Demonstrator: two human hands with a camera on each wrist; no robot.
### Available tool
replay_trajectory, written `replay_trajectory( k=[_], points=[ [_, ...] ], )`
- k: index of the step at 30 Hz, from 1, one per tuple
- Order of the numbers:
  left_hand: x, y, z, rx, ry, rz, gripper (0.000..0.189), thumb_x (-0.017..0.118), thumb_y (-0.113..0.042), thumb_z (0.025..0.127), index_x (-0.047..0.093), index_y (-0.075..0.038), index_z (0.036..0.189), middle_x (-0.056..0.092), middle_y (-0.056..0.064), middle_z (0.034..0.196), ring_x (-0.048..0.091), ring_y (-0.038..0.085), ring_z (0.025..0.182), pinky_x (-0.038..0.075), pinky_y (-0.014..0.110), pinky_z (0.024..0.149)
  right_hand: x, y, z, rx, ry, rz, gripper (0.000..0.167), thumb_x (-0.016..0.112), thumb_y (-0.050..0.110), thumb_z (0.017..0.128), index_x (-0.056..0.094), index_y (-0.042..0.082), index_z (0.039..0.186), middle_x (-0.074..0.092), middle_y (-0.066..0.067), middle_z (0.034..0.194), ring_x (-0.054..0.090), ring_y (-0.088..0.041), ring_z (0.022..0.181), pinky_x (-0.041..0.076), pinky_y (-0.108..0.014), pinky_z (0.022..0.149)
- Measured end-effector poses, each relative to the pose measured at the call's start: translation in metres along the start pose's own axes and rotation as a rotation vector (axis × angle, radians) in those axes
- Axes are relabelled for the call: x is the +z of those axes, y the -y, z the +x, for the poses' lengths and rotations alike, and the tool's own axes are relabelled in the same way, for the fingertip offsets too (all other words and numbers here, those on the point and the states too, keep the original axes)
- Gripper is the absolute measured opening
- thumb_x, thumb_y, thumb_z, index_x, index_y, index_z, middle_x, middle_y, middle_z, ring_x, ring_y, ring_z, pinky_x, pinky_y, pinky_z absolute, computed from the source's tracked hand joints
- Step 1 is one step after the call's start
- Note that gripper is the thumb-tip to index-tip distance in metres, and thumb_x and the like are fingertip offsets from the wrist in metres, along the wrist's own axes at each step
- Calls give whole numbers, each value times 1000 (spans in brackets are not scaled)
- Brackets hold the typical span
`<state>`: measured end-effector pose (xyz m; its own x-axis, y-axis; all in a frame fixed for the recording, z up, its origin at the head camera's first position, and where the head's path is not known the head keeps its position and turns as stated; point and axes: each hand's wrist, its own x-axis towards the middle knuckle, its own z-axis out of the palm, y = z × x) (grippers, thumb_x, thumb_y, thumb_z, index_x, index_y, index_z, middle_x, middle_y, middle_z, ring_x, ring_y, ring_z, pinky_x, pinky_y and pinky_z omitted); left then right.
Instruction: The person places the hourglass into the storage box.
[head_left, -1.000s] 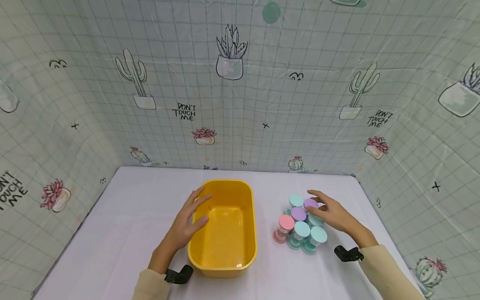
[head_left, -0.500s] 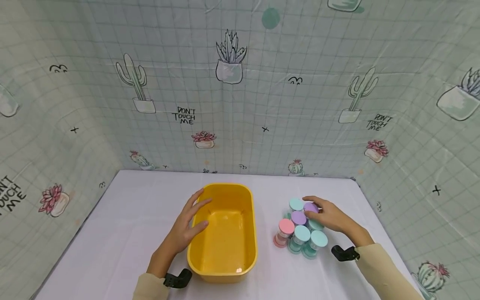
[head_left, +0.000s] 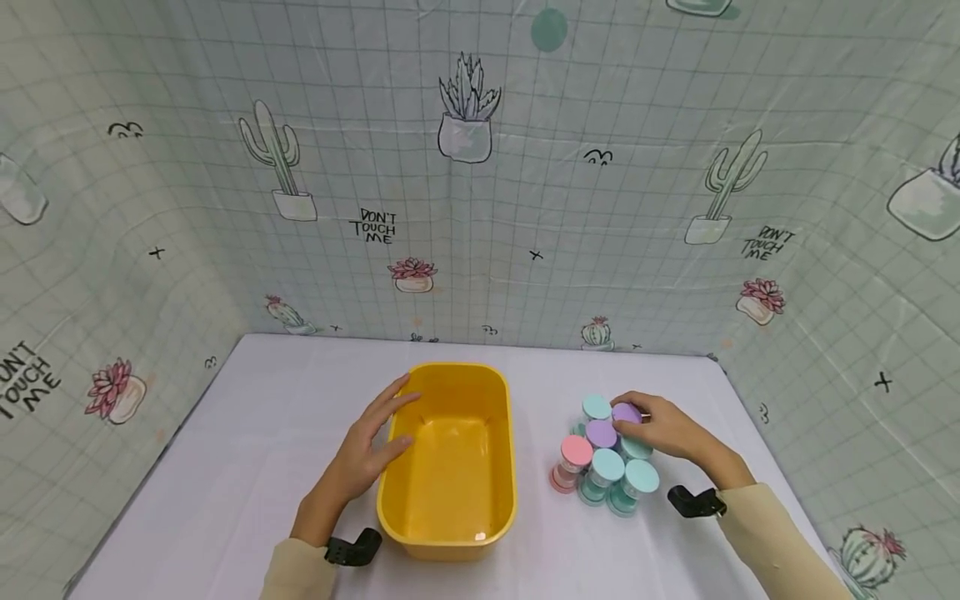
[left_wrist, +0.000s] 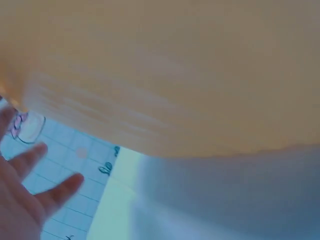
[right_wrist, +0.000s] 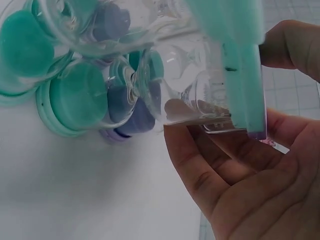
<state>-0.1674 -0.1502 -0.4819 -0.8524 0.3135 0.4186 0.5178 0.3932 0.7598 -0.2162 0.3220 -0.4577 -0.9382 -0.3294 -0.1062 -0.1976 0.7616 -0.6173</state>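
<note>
My left hand (head_left: 358, 458) rests at the left side of a yellow plastic tub (head_left: 386, 508), fingers spread over its rim. The left wrist view shows those fingers extended beside the tub's blurred wall (left_wrist: 175, 100). My right hand (head_left: 667, 429) holds a purple-capped sand timer (head_left: 626, 412) at the back right of a cluster, thumb and fingers around its sides. Beside it stand another purple timer (head_left: 601, 433), a pink timer (head_left: 576, 452) and several teal timers (head_left: 607, 467). In the right wrist view, a teal cap (right_wrist: 240, 75) partly hides the held timer.
The timers stand upright and close together on a white-covered table (head_left: 540, 542), right of the tub. A gridded cloth with cactus prints (head_left: 525, 192) encloses the back and sides.
My right hand has lowered slightly and its fingers have closed around the back-right purple timer. My left hand stays at the tub; the view shifts slightly.
</note>
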Motion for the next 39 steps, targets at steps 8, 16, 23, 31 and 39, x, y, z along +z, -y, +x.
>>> replay_trajectory(
  k=[8, 16, 23, 31, 39],
  points=[
    [6, 12, -7, 48, -76, -32, 42, 63, -6, 93, 64, -9, 135, 40, 11, 164, 40, 39, 148, 50, 65, 100, 0, 0, -3, 37, -14, 44, 42, 67, 34, 97, 64, 5, 127, 61, -26, 136, 61, -47, 124, 55, -59, 97],
    [11, 13, -5, -24, 24, -124, 46, 57, -7, 97, 54, -8, 143, 25, 12, 171, 31, 49, 150, 45, 70, 101, -10, -6, -6, 59, -58, 88, 50, 68, 33, 98, 59, 1, 135, 62, -28, 134, 68, -42, 115, 60, -51, 91],
    [2, 6, -1, -62, 87, -72, 49, 60, -11, 99, 52, -9, 147, 24, 9, 171, 29, 46, 153, 41, 74, 105, -23, -1, 0, 57, -95, 117, 54, 68, 31, 99, 54, -1, 140, 69, -24, 120, 74, -29, 91, 61, -47, 82],
    [-5, 4, 3, -68, 100, -48, 54, 64, -14, 99, 50, -12, 150, 30, 5, 170, 37, 42, 150, 43, 70, 106, -41, 20, 0, 18, -116, 54, 53, 68, 34, 98, 58, 1, 138, 70, -23, 121, 75, -28, 92, 62, -45, 79],
    [-5, 12, -3, -53, -8, -80, 42, 68, -12, 95, 58, -11, 136, 38, 5, 166, 39, 41, 149, 48, 66, 102, -61, 60, 11, -26, -152, -49, 56, 66, 41, 98, 58, 5, 140, 70, -20, 119, 71, -25, 95, 57, -40, 75]
  ],
)
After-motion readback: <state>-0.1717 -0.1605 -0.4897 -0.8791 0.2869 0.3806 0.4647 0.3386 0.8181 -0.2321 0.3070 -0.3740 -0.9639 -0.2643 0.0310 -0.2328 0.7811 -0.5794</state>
